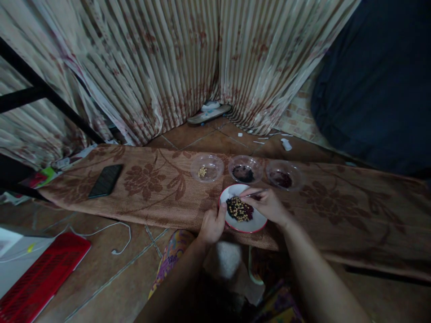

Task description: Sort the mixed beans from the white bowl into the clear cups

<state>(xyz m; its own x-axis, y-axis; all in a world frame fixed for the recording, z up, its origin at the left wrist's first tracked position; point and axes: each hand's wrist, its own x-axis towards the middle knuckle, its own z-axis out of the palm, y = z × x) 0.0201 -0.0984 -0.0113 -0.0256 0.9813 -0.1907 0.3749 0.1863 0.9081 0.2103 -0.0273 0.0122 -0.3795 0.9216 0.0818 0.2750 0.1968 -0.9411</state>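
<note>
A white plate (232, 190) with a red rim sits at the near edge of the cloth-covered bench, holding a mixed heap of dark, yellow and red beans (239, 210). My left hand (213, 224) grips its left rim, thumb on top. Over the heap, my right hand (267, 205) is closed in a pinch on a thin metal tool (256, 193) that looks like tweezers; its tip is too small to make out. Behind the plate stand three clear bowls: one with yellow beans (202, 172), one with black beans (247, 174), one with dark red beans (284, 179).
A dark phone (106, 181) lies on the brown patterned cloth (161, 197) to the left. On the floor are a red basket (50, 273), a white cable (129, 233) and a skateboard (210, 115). Striped curtains (168, 58) hang behind the bench.
</note>
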